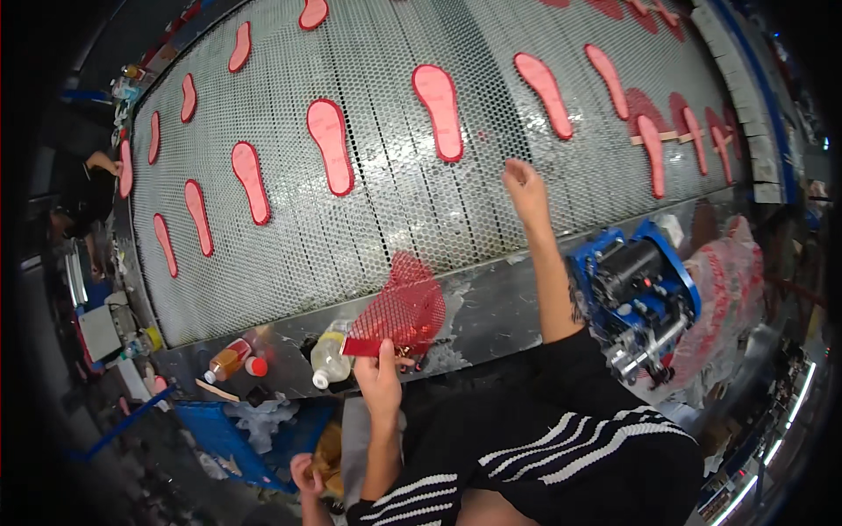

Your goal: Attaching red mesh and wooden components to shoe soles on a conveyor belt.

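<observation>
My left hand pinches the near edge of a red mesh shoe upper, which hangs over the front rim of a metal mesh conveyor. My right hand reaches out above the conveyor with its fingers loosely bent and apart, and nothing shows in them. Pink insoles with dark red rims lie spaced in rows on the mesh; the insole beyond and left of my right hand is among the nearest to it. At the right, more soles lie by dark red mesh pieces and pale strips.
On the conveyor's front ledge stand a clear bottle and a bottle of amber liquid. A blue-framed machine is right of my right forearm, beside plastic-wrapped red material. Another person's hand shows below; a person stands far left.
</observation>
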Demonstrator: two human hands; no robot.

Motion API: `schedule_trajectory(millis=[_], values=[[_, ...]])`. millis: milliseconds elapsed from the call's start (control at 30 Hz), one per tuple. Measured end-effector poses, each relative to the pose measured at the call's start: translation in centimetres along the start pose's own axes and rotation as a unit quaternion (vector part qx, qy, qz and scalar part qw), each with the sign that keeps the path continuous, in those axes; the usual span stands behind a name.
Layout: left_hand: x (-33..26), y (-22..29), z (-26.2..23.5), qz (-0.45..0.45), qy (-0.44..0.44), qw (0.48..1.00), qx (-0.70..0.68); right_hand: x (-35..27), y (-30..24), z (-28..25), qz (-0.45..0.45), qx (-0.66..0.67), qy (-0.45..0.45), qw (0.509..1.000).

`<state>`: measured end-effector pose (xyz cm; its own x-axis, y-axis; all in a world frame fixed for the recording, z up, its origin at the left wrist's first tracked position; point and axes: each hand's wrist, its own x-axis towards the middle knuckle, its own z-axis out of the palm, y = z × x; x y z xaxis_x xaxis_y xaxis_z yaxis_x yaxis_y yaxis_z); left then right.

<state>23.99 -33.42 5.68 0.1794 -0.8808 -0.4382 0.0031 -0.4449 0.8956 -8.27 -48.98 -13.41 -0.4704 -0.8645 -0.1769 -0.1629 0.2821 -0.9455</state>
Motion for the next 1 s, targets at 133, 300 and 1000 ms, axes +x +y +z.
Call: schedule_trajectory(millis=[133, 300, 1000], values=[[1.4, -2.1, 2.1, -0.061, 0.062, 0.996, -0.013, 6.8, 1.1, 3.2, -0.004, -0.027, 0.023, 0.999], [4.1, -2.5, 5.1, -0.121, 0.061, 0.991, 0.009, 10.6, 1.0, 5.5, 0.028, -0.052, 0.029, 0.998], [6.8, -1.5, 4.7, -0.143, 0.050, 0.987, -0.061, 12.2, -4.1, 10.5, 0.149, 0.302, -0.119, 0.934]])
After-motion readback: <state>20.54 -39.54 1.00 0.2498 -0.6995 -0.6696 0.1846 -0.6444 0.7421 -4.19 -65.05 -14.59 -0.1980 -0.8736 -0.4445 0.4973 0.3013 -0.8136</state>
